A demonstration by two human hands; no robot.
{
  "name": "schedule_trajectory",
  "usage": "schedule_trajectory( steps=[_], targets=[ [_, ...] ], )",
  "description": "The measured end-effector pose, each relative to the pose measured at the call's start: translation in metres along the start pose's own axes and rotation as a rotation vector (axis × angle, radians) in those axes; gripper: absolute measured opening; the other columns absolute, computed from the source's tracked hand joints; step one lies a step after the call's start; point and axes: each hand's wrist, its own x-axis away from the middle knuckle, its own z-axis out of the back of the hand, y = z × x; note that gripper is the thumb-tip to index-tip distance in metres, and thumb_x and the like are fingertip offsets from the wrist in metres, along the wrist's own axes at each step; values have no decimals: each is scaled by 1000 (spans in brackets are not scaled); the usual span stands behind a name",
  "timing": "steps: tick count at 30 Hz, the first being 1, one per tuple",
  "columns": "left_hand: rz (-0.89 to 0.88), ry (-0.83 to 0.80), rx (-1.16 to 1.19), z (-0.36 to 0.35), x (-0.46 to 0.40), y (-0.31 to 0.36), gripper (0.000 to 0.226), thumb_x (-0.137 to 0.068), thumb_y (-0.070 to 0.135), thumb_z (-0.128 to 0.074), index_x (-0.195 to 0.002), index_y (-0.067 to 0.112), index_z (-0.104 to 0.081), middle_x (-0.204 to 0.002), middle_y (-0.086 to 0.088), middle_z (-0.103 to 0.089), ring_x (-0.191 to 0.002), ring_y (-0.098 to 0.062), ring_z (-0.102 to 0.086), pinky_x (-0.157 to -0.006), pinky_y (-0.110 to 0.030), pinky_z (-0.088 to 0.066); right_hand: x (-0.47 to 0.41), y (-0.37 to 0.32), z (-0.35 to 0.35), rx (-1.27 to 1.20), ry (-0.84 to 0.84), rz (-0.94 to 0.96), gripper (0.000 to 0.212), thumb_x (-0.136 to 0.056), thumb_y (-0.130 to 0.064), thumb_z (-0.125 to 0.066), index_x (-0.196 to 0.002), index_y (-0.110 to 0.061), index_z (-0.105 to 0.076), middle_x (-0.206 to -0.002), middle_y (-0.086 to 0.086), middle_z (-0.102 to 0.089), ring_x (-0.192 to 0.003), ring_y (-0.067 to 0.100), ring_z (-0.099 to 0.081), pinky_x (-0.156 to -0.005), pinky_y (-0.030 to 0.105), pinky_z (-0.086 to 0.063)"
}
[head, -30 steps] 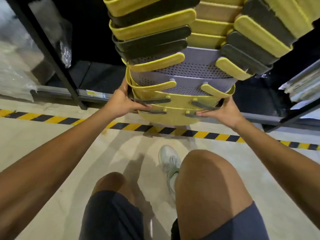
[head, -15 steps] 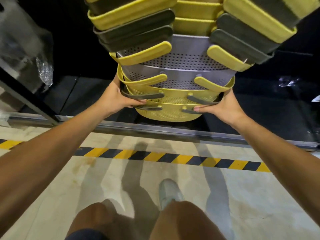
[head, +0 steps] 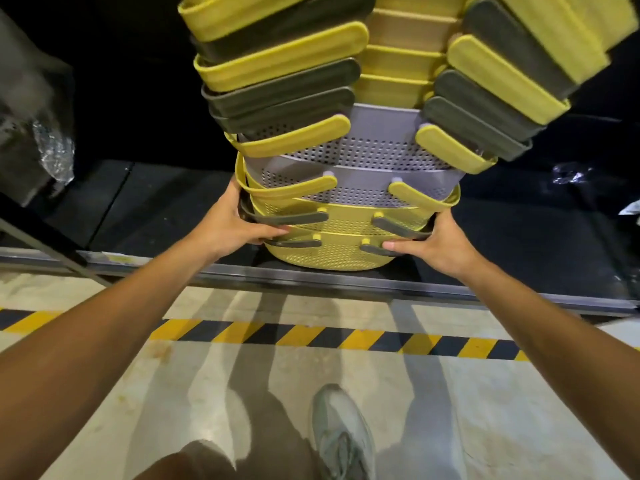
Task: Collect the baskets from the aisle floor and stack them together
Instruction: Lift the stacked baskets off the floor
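No readable text anywhere (labels too blurred).

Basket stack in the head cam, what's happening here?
A person holds a tall stack of nested baskets from both sides near its base: the left hand grips the left edge, the right hand the right. The bottom yellow basket sits at or just above the dark low shelf beyond the hazard-striped line; contact isn't clear. The stack looks built and is being set down or steadied.
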Motion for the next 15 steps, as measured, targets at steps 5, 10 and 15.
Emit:
schedule_trajectory(
  steps=[5, 10, 15],
  targets=[
    [-3, 19, 23, -3, 2, -1, 114, -59, 33, -90, -154, 41, -28, -132, 21, -58, -127, -15, -58, -83, -43, -64, -6, 1, 1, 37, -37, -23, 112, -60, -37, -90, -152, -22, -29, -133, -12, -60, -109, -15, -57, -80, -2, -46],
    [-29, 43, 20, -10, -3, -12, 103, -77, 21, -86, -158, 37, -24, -135, 19, -56, -131, -9, -53, -102, -45, -56, -20, 7, 8, 77, -29, 11, 104, -74, -12, -88, -155, -15, -23, -135, -8, -58, -110, -15, -57, -82, -2, -44],
    [-44, 50, -65, -7, -14, -18, 99, -83, 24, -81, -159, 40, -19, -135, 16, -54, -130, -10, -52, -99, -39, -55, -29, 17, 3, 86, -1, 40, 107, -76, -16, -87, -157, -19, -18, -126, -25, -54, -101, -32, -51, -79, -7, -39]
  ],
)
